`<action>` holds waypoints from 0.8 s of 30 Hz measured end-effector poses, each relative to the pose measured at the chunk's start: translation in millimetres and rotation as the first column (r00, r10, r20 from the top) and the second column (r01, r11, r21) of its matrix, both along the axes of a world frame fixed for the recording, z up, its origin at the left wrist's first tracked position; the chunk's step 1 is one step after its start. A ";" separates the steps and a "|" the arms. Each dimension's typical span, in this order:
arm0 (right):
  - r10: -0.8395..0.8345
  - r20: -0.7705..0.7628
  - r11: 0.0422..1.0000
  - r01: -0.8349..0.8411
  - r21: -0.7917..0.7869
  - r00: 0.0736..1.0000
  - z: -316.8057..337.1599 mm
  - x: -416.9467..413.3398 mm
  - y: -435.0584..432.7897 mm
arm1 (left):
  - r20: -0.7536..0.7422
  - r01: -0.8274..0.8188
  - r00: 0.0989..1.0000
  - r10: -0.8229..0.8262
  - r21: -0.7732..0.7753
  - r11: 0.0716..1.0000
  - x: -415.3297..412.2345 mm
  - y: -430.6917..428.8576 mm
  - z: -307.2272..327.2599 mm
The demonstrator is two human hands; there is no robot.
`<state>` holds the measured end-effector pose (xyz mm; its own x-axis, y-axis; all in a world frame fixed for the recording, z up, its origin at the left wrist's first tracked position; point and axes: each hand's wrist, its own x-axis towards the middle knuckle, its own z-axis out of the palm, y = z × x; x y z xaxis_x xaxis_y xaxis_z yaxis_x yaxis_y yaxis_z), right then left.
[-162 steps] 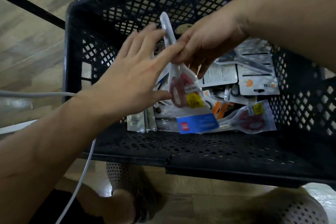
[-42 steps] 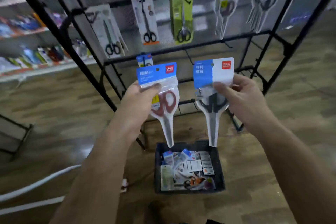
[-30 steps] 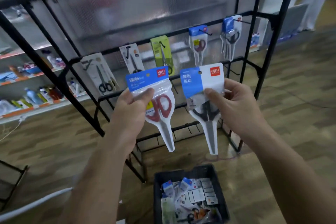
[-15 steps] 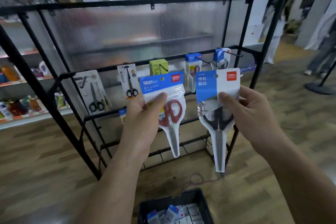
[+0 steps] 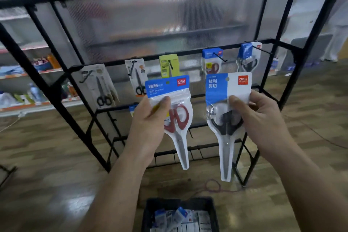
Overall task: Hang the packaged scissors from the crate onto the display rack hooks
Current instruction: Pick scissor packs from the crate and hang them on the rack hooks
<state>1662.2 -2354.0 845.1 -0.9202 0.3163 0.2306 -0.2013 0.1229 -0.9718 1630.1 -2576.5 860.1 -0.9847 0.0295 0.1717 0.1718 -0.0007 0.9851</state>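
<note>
A: Holding what, L and R?

B: Your L hand (image 5: pixel 148 124) grips the red pack (image 5: pixel 178 117), R hand (image 5: pixel 263 118) the black pack (image 5: pixel 226 126), both upright, tips down (crate (image 5: pixel 178 201) sits below). Matching hooks (image 5: pixel 219 57) are up-right on the rack (image 5: pixel 308 43), beyond both hands. R is nearer, so I'd hang black first.

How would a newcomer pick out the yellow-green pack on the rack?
On the black display rack, scan the upper row of hanging packs. The yellow-green pack hangs third from the left. Its neighbours are white or blue-topped; it alone is yellow-green.
</note>
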 end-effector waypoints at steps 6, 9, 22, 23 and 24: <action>0.086 0.010 0.991 -0.085 -0.102 0.996 -17.6 -2.1 62.6 | -0.019 -0.017 1.000 0.015 -0.075 0.997 2.8 71.0 -2.6; 0.034 0.013 0.990 -0.032 -0.137 0.999 -25.1 1.7 87.3 | -0.007 0.000 1.000 0.000 -0.055 0.999 1.9 101.2 -4.1; -0.089 -0.006 0.982 0.086 -0.169 0.996 -9.5 -21.7 84.0 | 0.062 0.070 0.995 -0.077 0.101 0.992 -26.4 112.3 2.2; -0.106 -0.010 0.983 0.103 -0.149 0.994 -7.1 -23.1 82.4 | 0.071 0.088 0.993 -0.097 0.116 0.989 -28.8 111.0 3.2; -0.129 -0.017 0.983 0.125 -0.133 0.992 -5.5 -24.7 80.7 | 0.079 0.106 0.990 -0.118 0.138 0.985 -31.5 109.3 2.9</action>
<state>1637.4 -2273.3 839.5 -0.8649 0.4595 0.2020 -0.2172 0.0203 -0.9759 1598.6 -2467.2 863.0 -0.9877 0.1232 0.0959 0.0774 -0.1470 0.9861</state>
